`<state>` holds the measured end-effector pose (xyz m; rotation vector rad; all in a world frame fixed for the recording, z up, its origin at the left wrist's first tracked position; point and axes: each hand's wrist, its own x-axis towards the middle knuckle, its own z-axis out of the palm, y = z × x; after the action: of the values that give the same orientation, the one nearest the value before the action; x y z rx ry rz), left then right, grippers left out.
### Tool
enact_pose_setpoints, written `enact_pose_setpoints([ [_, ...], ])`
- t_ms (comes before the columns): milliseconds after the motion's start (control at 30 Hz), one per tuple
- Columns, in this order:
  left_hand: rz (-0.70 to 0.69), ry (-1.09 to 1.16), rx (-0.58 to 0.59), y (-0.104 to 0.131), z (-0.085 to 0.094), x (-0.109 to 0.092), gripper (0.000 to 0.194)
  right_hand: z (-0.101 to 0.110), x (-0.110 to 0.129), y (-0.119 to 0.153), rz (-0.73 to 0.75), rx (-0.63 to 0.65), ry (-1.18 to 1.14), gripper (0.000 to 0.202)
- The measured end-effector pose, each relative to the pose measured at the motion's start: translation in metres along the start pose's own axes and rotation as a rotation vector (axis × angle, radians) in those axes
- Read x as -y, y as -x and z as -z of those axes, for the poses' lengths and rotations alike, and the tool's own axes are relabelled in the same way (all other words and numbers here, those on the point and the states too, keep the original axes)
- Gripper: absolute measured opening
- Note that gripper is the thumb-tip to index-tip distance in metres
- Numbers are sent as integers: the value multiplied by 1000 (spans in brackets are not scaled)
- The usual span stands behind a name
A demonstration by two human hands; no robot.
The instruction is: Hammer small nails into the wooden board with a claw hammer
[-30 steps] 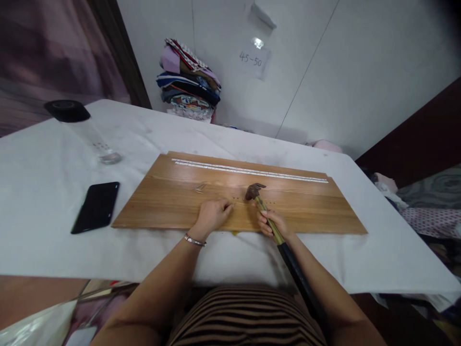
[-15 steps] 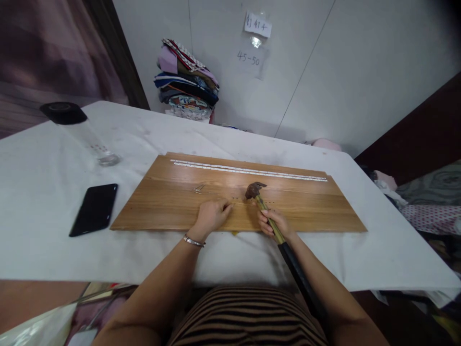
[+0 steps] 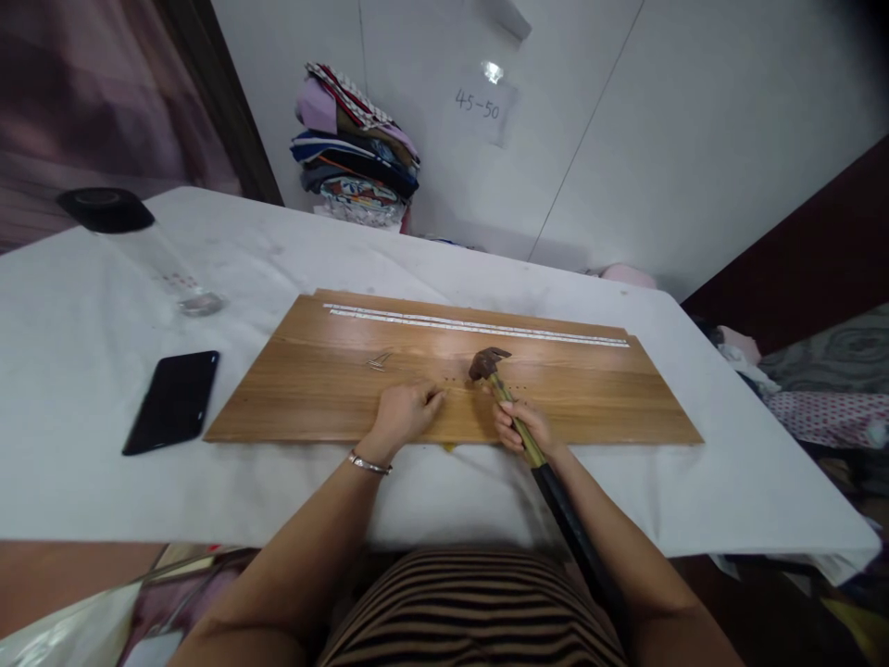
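My right hand is wrapped around the yellowish handle of a claw hammer, well up toward its head. Its rusty brown head is over the middle of a wooden board, and the black grip runs back along my forearm. On the board's front part rests my left hand, its fingers curled and partly hidden; whether they hold anything cannot be made out. Small dark spots dot the board in a row between and beside my hands. Several loose nails lie to the left, beyond my left hand.
Two white measuring strips run along the board's far side. A black phone and a clear bottle with a black lid lie on the white tablecloth at left. Folded clothes are stacked by the wall.
The view has shifted slightly. Both hands and the hammer stay nearly where they were on the board. The upper paper on the wall has tipped up, its writing out of sight.
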<state>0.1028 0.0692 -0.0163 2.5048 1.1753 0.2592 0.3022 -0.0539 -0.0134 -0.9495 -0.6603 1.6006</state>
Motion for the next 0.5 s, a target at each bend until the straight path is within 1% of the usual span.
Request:
enact_pose_setpoints([
  [133, 5, -2, -4, 0, -1, 1, 35, 1, -1, -1, -22, -9, -1, 43],
  [367, -2, 9, -1, 0, 1, -1, 36, 0, 0, 3, 7, 0, -12, 41],
  [500, 0, 29, -4, 0, 1, -1, 37, 1, -2, 1, -3, 2, -10, 42],
])
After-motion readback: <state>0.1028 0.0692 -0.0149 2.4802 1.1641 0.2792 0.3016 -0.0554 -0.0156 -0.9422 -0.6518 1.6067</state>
